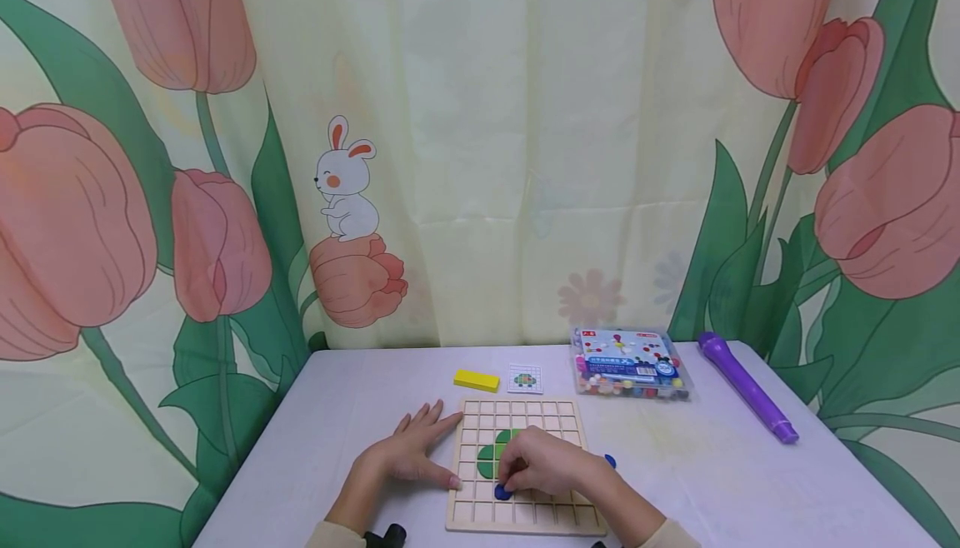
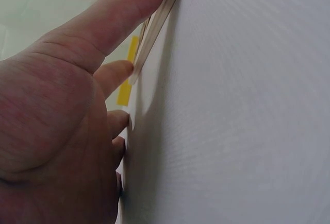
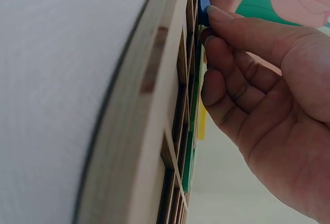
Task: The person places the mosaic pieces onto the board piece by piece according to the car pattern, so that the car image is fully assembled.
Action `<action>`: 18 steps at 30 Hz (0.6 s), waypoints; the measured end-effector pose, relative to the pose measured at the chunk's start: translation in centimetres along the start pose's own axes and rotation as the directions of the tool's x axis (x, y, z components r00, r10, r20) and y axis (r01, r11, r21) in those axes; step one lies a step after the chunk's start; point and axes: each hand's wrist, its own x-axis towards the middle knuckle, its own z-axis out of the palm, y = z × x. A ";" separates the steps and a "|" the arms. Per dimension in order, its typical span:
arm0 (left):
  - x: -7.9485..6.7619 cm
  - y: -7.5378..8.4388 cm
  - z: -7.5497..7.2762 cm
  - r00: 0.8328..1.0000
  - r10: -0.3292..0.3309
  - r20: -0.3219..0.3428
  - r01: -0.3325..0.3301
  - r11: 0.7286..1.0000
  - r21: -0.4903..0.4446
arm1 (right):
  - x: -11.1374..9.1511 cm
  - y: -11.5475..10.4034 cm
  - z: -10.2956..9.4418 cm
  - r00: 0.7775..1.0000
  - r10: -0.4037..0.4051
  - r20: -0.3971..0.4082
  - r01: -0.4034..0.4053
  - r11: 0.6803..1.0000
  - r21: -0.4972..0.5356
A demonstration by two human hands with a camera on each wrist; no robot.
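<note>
A wooden grid board (image 1: 525,527) lies on the white table. My left hand (image 1: 420,450) is spread along its left side, fingers straight, with thumb and index finger touching the edge. In the left wrist view, that thumb (image 2: 118,13) rests against the board's side. Over the middle of the grid, my right hand (image 1: 546,462) pinches a small blue piece (image 1: 502,492), seen also in the right wrist view beside the thumb tip as a thin blue piece (image 3: 204,5). Curved green pieces (image 1: 487,460) sit in grid cells just left of the right hand, which partly covers them.
Behind the board lie a yellow block (image 1: 477,380) and a small pattern card (image 1: 525,378). A clear plastic box (image 1: 632,365) of colourful beads stands at the back right, left of a purple stick (image 1: 746,390). Another blue piece (image 1: 611,460) shows beyond the right forearm.
</note>
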 end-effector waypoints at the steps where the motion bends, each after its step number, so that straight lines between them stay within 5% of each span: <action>1: 0.0 0.0 0.0 1.000 0.000 0.001 0.000 1.000 -0.001 | 0.0 0.0 0.0 1.000 -0.001 0.000 0.001 1.000 -0.002; 18: 0.0 0.0 0.0 1.000 0.001 0.000 -0.001 1.000 -0.003 | 0.1 0.2 -0.1 1.000 -0.024 0.009 0.024 0.999 0.028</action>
